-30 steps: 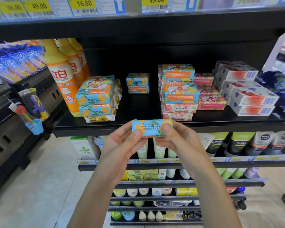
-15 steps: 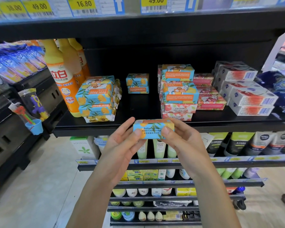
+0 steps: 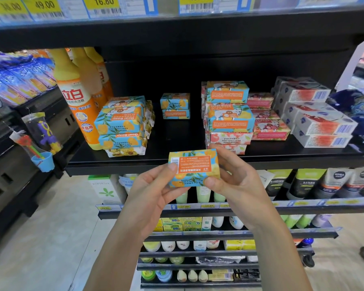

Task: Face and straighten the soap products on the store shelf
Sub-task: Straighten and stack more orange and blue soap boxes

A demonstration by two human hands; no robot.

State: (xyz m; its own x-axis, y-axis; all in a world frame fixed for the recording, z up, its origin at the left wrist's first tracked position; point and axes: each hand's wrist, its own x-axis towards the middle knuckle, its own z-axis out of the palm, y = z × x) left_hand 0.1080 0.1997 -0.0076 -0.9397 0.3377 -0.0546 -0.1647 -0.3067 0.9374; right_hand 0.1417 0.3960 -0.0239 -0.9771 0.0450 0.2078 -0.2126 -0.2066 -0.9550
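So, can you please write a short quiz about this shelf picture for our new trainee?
1. True or false: the soap bar lies on the shelf.
2. What holds it? A) one grip B) both grips C) nothing
3. How many bars are in the small stack at the back middle?
Key: 1 false. 2 B, left grip and right grip. 3 two.

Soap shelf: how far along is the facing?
Early. Done: little shows; the white boxes on the right are stacked, though angled. In hand: the left hand and right hand hold one soap box in front of the shelf, orange label up. To do: the left stack reads upside down, the two back boxes sit deep, the middle stack mixes designs.
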